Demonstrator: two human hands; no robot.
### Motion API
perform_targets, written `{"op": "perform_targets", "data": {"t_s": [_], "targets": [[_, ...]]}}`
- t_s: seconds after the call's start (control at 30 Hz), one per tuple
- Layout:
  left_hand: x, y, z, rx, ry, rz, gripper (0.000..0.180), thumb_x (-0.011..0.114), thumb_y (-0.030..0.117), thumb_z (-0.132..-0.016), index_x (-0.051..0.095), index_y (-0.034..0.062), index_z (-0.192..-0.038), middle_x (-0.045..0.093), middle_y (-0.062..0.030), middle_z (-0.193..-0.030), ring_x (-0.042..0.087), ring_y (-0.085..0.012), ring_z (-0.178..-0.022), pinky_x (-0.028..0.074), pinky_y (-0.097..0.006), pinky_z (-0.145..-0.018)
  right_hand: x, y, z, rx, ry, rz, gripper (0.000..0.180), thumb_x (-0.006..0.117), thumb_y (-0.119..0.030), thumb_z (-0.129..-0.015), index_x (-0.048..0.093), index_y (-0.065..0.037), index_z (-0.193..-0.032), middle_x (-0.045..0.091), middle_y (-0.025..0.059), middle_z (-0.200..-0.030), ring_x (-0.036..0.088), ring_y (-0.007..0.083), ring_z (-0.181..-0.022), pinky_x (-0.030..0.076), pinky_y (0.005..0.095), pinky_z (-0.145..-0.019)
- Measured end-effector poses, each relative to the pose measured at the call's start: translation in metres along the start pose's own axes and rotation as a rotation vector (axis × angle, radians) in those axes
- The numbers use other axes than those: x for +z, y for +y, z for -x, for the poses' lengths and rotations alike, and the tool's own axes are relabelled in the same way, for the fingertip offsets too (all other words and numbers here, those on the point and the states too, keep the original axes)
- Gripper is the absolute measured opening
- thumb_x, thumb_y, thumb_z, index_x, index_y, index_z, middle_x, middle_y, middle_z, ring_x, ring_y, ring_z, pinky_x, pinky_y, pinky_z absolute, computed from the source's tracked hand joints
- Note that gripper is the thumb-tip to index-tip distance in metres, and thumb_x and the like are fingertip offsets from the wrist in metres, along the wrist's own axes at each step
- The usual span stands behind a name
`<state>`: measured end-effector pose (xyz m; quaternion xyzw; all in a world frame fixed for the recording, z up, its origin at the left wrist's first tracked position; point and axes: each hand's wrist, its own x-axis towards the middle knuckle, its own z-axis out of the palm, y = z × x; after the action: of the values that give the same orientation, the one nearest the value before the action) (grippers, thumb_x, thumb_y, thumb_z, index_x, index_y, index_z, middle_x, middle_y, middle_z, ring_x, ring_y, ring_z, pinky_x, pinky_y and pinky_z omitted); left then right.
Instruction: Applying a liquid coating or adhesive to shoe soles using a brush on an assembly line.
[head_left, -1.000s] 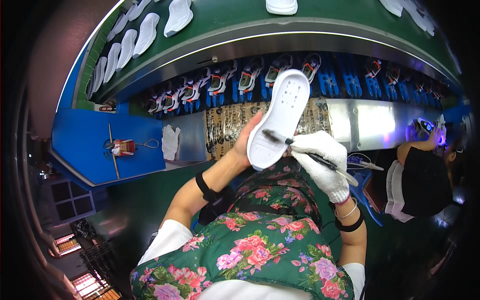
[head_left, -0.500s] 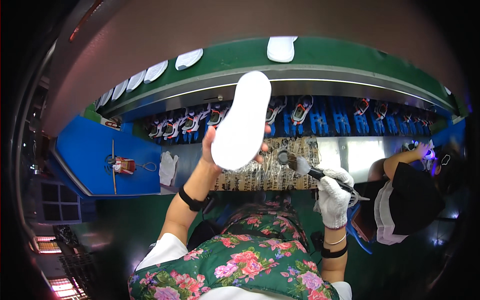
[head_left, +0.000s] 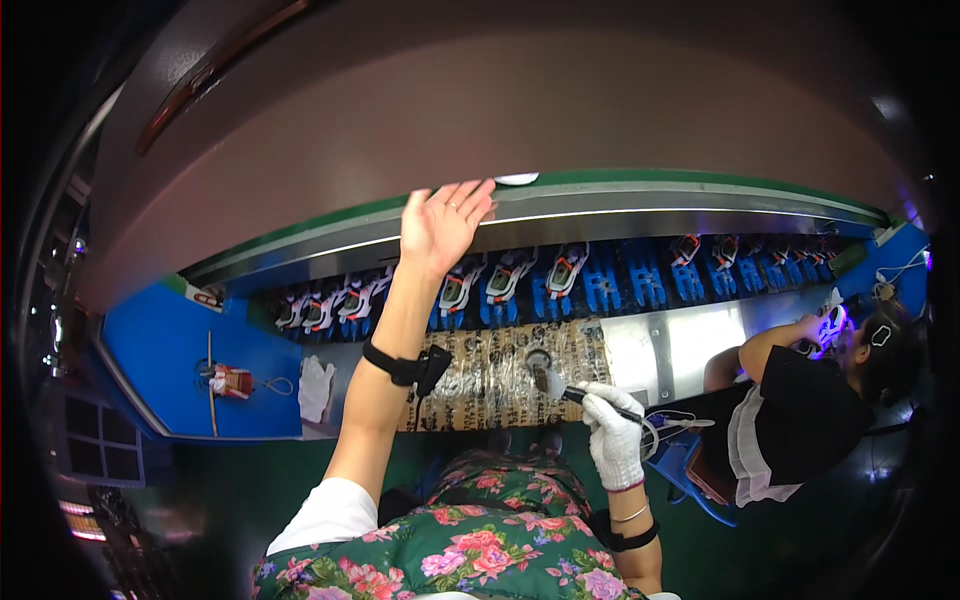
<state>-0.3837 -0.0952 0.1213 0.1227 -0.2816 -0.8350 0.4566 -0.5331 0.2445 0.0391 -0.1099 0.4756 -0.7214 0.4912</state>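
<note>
Shoes (head_left: 505, 283) in a long row fill blue holders along the back of the bench, below a green upper belt (head_left: 640, 182) where a white sole (head_left: 517, 179) lies just beside the raised fingertips. A patterned mat (head_left: 500, 375) covers the bench in front, with a spare white glove (head_left: 315, 388) and a small red item (head_left: 232, 381) on the blue surface to the left. A co-worker in black (head_left: 800, 420) bends over the bench at the right. The left hand (head_left: 443, 225) reaches up, bare, fingers spread open, holding nothing. The gloved right hand (head_left: 612, 440) stays low, fingers closed around a brush (head_left: 575, 393) whose head hangs over the mat.
</note>
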Motion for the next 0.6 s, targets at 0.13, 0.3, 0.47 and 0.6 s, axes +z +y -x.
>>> {"op": "perform_targets", "data": {"t_s": [0.13,0.3,0.47,0.6], "targets": [[0.044,-0.011,-0.010,0.118,0.234,-0.886,0.063,0.063,0.036,-0.096,0.045,-0.0001,-0.145,0.051,-0.0228,-0.142,0.046,-0.0327,-0.136,0.041,-0.045,-0.110,-0.009,0.006,0.001,0.032,0.064,-0.053,0.021,0.070,0.008,-0.084,0.072,0.006,-0.104,0.074,0.0110,-0.090,0.062,0.0112,-0.068,0.049,0.0220,-0.063],[0.049,-0.021,-0.045,0.340,0.073,-1.426,0.038,0.081,0.026,-0.083,0.060,0.0007,-0.103,0.067,-0.0165,-0.108,0.064,-0.0262,-0.103,0.052,-0.047,-0.087,-0.008,0.013,0.000,0.040,0.037,-0.060,0.021,0.071,0.007,-0.084,0.072,0.005,-0.105,0.075,0.0123,-0.094,0.063,0.0118,-0.068,0.049,0.0222,-0.062],[0.029,-0.022,-0.024,0.629,0.099,-1.338,0.032,0.082,0.016,-0.082,0.054,0.0032,-0.091,0.059,-0.0113,-0.108,0.058,-0.0213,-0.108,0.049,-0.035,-0.086,-0.006,0.002,0.001,0.029,0.076,-0.119,0.020,0.070,0.007,-0.085,0.072,0.004,-0.105,0.074,0.0120,-0.094,0.064,0.0117,-0.070,0.050,0.0217,-0.063],[0.009,-0.028,0.056,0.817,0.143,-1.638,0.027,0.080,0.008,-0.082,0.063,0.0002,-0.102,0.054,-0.0132,-0.123,0.058,-0.0273,-0.114,0.049,-0.039,-0.096,-0.025,-0.004,0.001,0.071,0.064,-0.431,0.020,0.064,0.007,-0.089,0.069,0.003,-0.108,0.072,0.0159,-0.106,0.066,0.0159,-0.082,0.051,0.0220,-0.064]]}}
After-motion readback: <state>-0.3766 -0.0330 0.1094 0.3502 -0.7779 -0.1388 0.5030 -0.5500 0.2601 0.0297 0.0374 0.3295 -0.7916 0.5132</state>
